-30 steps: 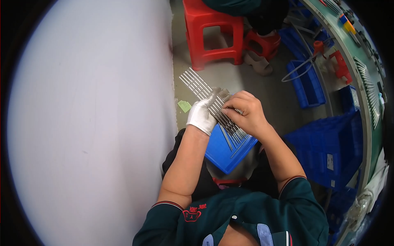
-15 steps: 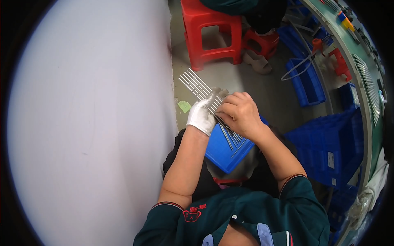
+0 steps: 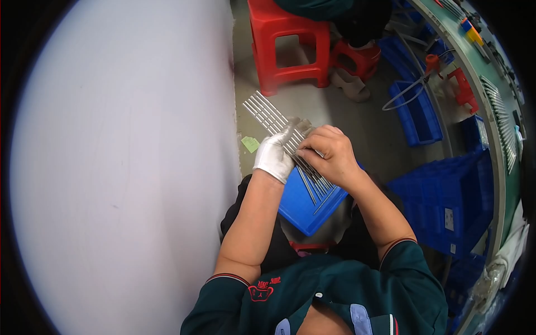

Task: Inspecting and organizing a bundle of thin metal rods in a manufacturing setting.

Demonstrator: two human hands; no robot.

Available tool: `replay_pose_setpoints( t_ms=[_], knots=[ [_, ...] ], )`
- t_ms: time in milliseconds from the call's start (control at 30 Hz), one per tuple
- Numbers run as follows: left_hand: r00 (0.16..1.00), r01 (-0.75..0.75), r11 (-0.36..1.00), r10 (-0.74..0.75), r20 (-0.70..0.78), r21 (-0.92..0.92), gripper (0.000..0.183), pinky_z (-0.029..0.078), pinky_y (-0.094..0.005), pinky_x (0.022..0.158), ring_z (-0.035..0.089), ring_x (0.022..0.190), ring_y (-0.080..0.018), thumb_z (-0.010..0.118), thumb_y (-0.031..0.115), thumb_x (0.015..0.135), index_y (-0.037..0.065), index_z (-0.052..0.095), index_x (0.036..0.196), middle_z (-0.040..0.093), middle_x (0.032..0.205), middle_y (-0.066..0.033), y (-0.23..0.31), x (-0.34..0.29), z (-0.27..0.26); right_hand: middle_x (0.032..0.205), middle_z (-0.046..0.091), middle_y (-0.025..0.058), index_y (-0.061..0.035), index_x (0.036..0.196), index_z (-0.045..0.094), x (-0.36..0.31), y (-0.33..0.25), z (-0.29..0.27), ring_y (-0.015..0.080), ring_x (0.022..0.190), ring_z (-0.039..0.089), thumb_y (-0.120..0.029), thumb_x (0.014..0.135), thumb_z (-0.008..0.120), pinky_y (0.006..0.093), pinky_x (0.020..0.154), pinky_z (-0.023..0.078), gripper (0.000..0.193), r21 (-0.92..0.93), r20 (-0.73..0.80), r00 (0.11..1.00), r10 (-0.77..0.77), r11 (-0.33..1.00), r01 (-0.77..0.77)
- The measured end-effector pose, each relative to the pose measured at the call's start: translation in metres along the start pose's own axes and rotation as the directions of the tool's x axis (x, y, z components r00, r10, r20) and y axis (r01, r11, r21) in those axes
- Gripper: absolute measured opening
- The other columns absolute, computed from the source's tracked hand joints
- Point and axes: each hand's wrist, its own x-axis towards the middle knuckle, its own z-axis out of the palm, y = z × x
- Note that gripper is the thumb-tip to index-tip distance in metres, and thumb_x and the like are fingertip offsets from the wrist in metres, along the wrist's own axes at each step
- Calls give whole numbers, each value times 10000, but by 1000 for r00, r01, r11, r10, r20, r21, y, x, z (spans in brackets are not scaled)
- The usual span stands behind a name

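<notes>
My left hand, in a white glove, is closed round several thin metal rods that lie side by side in a slanting row. Their far ends stick out up and to the left, past the glove. Bare, my right hand has its thumb and fingertips pinched together over the near part of the rods. What exactly sits in that pinch is hidden by the fingers. Below both hands a blue plastic bin rests at my lap, with more rods lying slanted over it.
A white wall runs along my left. Ahead stand a red stool and a seated person's dark clothing. To the right are blue crates and a green-topped bench carrying a row of rods.
My right hand's fingers have shifted slightly and drawn closer together at the rods. The left hand and the rods have hardly moved.
</notes>
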Motion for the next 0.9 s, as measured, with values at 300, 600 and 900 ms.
replay_pose_setpoints(
  t_ms=[300, 600, 900],
  knots=[
    [1000, 13, 1000, -13, 0, 12, 233, 542, -424, 878, 621, 999, -325, 528, 73, 945, -39, 539, 1150, 607, 1091, -208, -1, 0, -2, 744, 616, 20, -90, 759, 674, -2, -3, 4, 232, 725, 576, -84, 680, 738, 345, 690, 428, 101, -127, 71, 996, -57, 990, 66],
    [999, -16, 1000, 16, -36, -6, 214, 523, -485, 900, 603, 1011, -363, 517, 89, 953, -31, 532, 1129, 592, 1088, -217, -1, 2, 3, 738, 620, 56, -69, 757, 670, -7, -1, -12, 261, 733, 586, -103, 718, 723, 376, 692, 438, 75, -45, 48, 998, 50, 998, -48],
    [1000, 17, 998, -18, -13, -60, 238, 530, -492, 903, 600, 1015, -362, 501, 100, 965, -25, 507, 1168, 584, 1095, -210, 1, 3, 2, 739, 613, 50, -72, 761, 671, -8, -2, -10, 244, 739, 584, -85, 707, 723, 351, 698, 434, 76, -99, 61, 998, -14, 995, 20]
  ],
)
